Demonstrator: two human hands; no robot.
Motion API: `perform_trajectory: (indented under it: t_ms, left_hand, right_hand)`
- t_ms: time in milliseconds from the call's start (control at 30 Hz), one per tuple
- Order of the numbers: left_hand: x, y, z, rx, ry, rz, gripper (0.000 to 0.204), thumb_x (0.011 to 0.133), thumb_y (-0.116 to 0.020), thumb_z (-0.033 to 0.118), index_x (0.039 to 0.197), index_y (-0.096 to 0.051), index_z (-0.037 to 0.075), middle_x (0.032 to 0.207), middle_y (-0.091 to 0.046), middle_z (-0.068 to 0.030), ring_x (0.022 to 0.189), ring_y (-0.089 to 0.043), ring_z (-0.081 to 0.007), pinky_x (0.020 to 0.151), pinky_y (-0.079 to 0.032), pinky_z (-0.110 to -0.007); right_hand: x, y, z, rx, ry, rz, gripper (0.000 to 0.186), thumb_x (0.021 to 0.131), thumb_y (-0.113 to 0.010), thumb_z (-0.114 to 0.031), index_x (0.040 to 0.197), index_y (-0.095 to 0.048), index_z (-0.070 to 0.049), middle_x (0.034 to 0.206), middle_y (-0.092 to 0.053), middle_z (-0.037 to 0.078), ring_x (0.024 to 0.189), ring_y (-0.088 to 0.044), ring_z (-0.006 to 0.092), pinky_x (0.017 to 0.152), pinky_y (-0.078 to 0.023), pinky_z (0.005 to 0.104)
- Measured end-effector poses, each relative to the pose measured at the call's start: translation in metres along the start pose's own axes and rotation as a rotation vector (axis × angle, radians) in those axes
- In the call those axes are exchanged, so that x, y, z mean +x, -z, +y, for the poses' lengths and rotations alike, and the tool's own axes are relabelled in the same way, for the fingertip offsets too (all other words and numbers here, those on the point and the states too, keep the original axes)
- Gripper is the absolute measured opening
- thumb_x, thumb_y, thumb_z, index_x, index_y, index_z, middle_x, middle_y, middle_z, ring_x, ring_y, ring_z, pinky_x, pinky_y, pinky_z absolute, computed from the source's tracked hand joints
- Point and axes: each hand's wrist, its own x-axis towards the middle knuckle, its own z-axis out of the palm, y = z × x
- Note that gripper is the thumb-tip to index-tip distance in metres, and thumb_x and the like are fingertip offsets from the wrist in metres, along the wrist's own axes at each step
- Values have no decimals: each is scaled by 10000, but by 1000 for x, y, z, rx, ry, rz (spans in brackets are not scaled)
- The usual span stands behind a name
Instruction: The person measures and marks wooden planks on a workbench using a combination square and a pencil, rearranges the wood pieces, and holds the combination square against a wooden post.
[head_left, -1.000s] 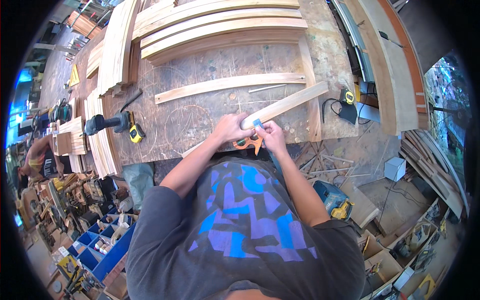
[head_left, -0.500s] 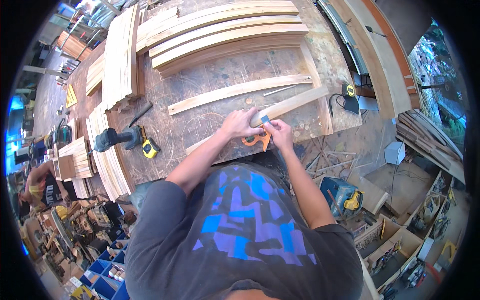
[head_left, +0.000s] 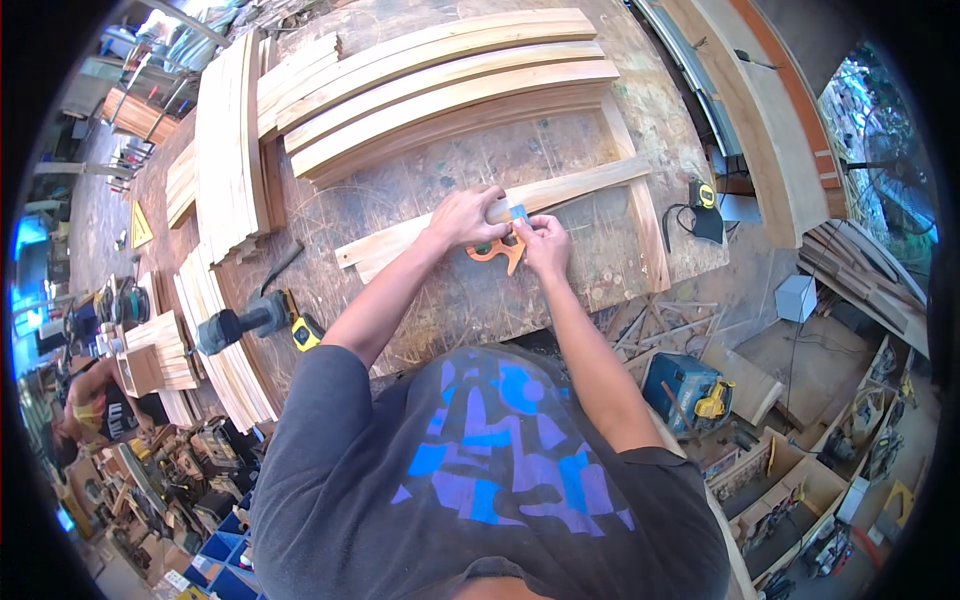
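Work shifted inward on desk (head_left: 450, 310).
Left hand (head_left: 468, 217), right hand (head_left: 543, 245), held wood strip (head_left: 585, 186), orange tool (head_left: 506, 248) now higher in frame; held strip now overlaps loose strip (head_left: 385, 240).

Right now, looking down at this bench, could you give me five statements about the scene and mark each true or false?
1. The left hand is on a strip of wood. True.
2. The right hand is at the power tool. False: it is at the orange tool; the power tool lies on the left of the bench.
3. Stacked boards lie beyond the hands. True.
4. The person's shirt is plain. False: it has a blue and purple print.
5. A tape measure lies next to the power tool. True.
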Motion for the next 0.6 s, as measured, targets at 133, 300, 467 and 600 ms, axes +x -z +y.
perform_trajectory:
  t_ms: [133,300,467,600]
  left_hand:
    - [13,9,-3,40,-14,-49,666,727,-718,514,1220,-660,69,1107,-713,-190,966,-703,-398,821,-559,-482]
    - [22,16,-10,96,-29,-102,635,771,-690,544,1208,-660,85,1141,-704,-177,996,-697,-373,800,-570,-482]
    - [15,-6,-19,180,-67,66,605,830,-654,542,1243,-668,100,1180,-685,-139,1020,-691,-358,844,-570,-484]
    - [11,-11,-22,87,-43,105,624,863,-634,531,1323,-658,111,1247,-680,-133,1058,-688,-365,905,-557,-480]
  right_hand:
    - [9,-11,14,21,4,37,271,889,-829,-194,933,-619,-28,749,-707,62,543,-627,89,405,-454,255]
    - [15,-20,9,72,6,59,275,895,-822,-199,937,-626,-12,758,-713,70,559,-639,95,405,-455,256]
    - [14,-23,0,90,-6,49,289,898,-821,-225,939,-634,-8,769,-715,77,552,-632,95,403,-449,251]
    - [14,-20,-12,107,-85,26,288,893,-826,-227,937,-637,-13,777,-717,72,546,-624,91,400,-443,248]
